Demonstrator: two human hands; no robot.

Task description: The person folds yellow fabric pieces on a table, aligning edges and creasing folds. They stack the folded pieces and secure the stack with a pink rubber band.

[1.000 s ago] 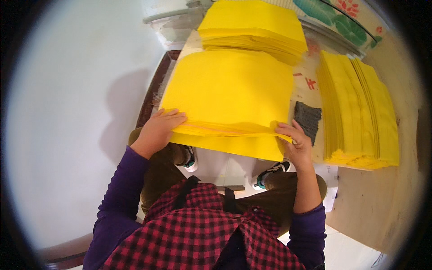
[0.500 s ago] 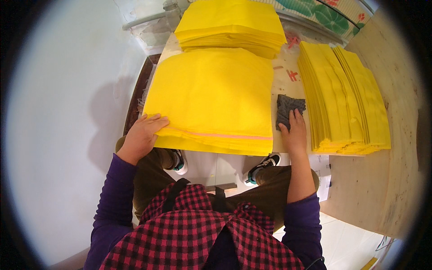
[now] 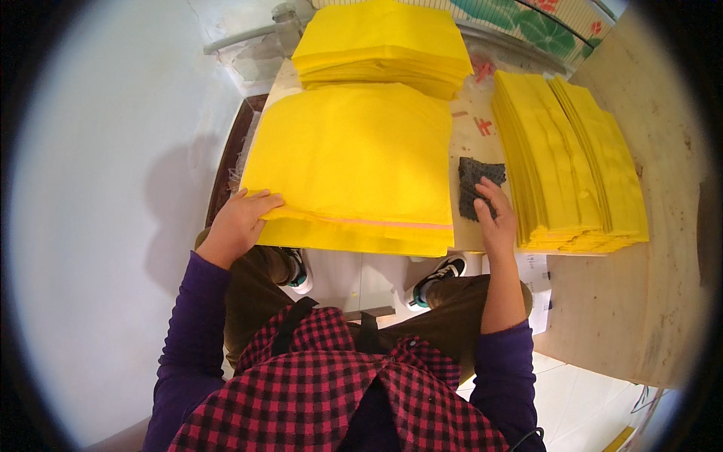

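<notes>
Lying nearest the person, a broad pile of yellow sheets (image 3: 350, 154) covers the near part of the table, with its long front side turned toward the body, which probably keeps that side within reach of both hands. A pink line (image 3: 392, 223) runs along the front of the upper layer, and a lower layer projects beyond it toward the person. The left hand (image 3: 239, 217) rests on the near left corner with its fingers laid over the top, seemingly to keep the layers from slipping; whether the thumb pinches from beneath is hidden, so the closure of this grip cannot be told. The right hand (image 3: 495, 221) is off the pile, its thumb and fingers parted and loosely curved at a dark grey cloth (image 3: 471, 184); the fingertips overlap the cloth, but no firm hold on it shows. The cloth lies flat on the tabletop (image 3: 468, 143) in the gap just beside the pile, a position that presumably suits the right hand. Behind the near pile stands a far stack (image 3: 380, 49) of similar yellow material; to the right, side stacks (image 3: 561, 158) stand with their long sides running away from the person, an arrangement that appears to leave the gap accessible. Farther out are a pale wall (image 3: 98, 188) on the left and a glass jar (image 3: 287, 29) beyond the far stack.
</notes>
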